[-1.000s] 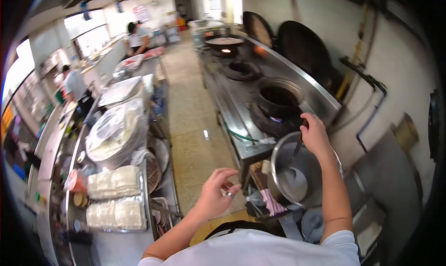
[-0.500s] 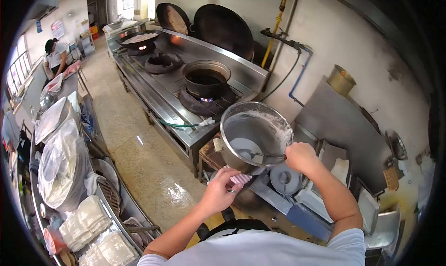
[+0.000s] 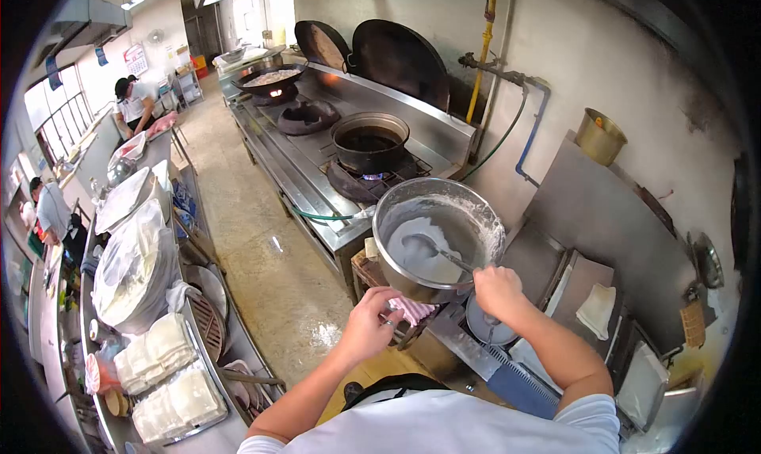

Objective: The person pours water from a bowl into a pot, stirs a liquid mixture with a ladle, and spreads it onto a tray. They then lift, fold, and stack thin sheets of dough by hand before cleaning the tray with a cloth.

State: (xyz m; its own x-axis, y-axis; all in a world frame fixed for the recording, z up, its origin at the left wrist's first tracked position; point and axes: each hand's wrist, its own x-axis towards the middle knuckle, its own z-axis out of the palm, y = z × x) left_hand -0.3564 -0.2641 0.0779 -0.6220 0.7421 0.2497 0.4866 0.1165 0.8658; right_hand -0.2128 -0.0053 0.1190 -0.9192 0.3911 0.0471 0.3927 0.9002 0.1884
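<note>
A large steel mixing bowl (image 3: 476,216) tilts toward me, white batter pooled in its bottom and smeared up its wall. My right hand (image 3: 497,289) grips the handle of a metal ladle (image 3: 432,249) whose scoop lies in the batter. My left hand (image 3: 369,326) reaches under the bowl's near edge, fingers closed on a pink striped cloth (image 3: 414,308) beneath the rim. My white shirt fills the bottom of the view.
A steel stove line (image 3: 317,153) runs along the wall with a lit burner under a dark pot (image 3: 369,139) and woks behind. A counter on the left holds covered trays (image 3: 136,264) and white stacks. Two people work far left. The floor is wet.
The view swung from the aisle to the bowl. My right hand dropped from the bowl's far rim to the ladle handle. My left hand moved in and took hold of the cloth.
</note>
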